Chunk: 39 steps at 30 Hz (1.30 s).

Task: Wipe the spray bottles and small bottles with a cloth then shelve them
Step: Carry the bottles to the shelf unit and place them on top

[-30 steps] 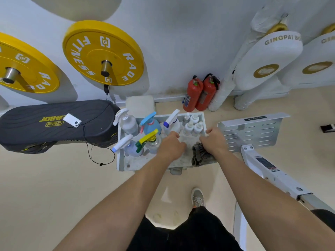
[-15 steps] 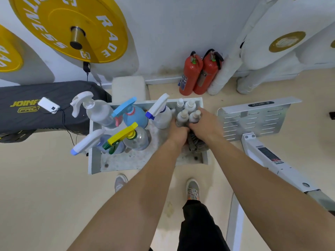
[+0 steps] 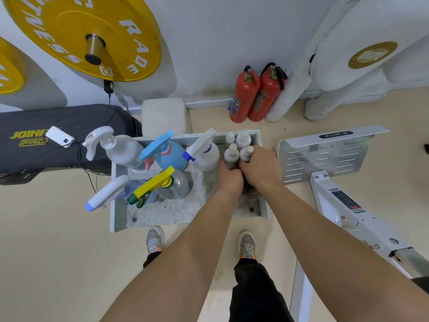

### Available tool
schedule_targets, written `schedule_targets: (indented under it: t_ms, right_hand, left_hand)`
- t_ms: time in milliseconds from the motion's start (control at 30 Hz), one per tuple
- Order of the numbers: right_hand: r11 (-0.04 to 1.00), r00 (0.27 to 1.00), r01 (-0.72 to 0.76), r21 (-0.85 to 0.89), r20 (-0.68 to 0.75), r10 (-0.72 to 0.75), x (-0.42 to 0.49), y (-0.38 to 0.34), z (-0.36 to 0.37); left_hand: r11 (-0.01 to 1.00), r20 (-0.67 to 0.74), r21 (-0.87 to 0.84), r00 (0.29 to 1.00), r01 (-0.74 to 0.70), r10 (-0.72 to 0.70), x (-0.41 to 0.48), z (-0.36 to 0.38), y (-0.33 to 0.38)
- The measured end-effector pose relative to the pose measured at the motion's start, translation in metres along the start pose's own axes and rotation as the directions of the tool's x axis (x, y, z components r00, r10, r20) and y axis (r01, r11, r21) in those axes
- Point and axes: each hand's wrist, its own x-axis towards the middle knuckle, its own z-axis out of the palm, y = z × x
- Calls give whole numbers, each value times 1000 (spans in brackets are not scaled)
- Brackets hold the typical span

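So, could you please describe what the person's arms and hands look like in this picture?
Both forearms are bare up to the frame's edge, with no sleeves showing. The left hand and right hand wear no gloves, and no watch, band or ring is visible.

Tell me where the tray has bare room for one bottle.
The front strip of the tray is bare, between the yellow-trigger sprayer and the near rim. The back is crowded: sprayers left, small bottles right.

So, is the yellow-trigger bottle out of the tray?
No, the yellow-trigger bottle stands in the tray, while the right hand grips a small bottle.
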Motion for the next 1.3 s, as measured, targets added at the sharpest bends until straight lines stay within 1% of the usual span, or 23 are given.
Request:
schedule_targets:
  t_ms: [100,267,433,567,667,733,800,833,900,1000,1100,1200,1233,1300]
  right_hand:
    - [999,998,-38,27,-41,39,-1,0,1]
    - [996,997,-76,42,6,76,-4,-2,-3]
    - [985,994,-105,138,27,102,-17,-3,-9]
    - [973,990,-143,180,46,137,-30,-4,-16]
    - [951,979,-206,231,49,200,-43,-5,-21]
    - [931,963,-268,247,85,254,-58,-3,-20]
    - [907,950,-308,286,139,279,-73,0,-16]
    - [897,948,-309,316,173,266,-81,1,-13]
    - [882,943,-293,368,264,202,-93,0,-10]
    - [880,906,-284,382,407,116,-103,-5,-12]
    - [919,893,-203,338,449,32,-107,-10,-21]
    - [953,873,-105,285,485,-49,-115,-13,-42]
    - [962,868,-64,264,491,-77,-118,-16,-51]
    - [971,862,17,237,488,-134,-123,-20,-68]
  left_hand:
    - [1000,25,-27,1000,12,-11,1,0,0]
    - [1000,-8,-9,1000,-6,6,3,-1,-5]
    - [1000,15,-1,1000,5,-5,-5,-3,0]
    - [997,13,71,999,38,-39,-17,-6,8]
    - [985,27,156,997,69,-74,-24,-15,7]
    - [967,22,241,995,87,-95,-29,-25,3]
    - [944,51,307,989,118,-140,-45,-35,4]
    - [934,55,329,985,137,-164,-53,-40,5]
    - [921,52,365,984,138,-168,-68,-49,8]
    - [911,-5,400,994,102,-109,-83,-61,7]
    - [901,-26,430,998,56,-49,-101,-63,7]
    - [917,-60,398,997,-25,53,-128,-58,6]
    - [922,-80,386,994,-33,70,-138,-56,5]
    - [946,-106,323,993,-13,50,-155,-50,3]
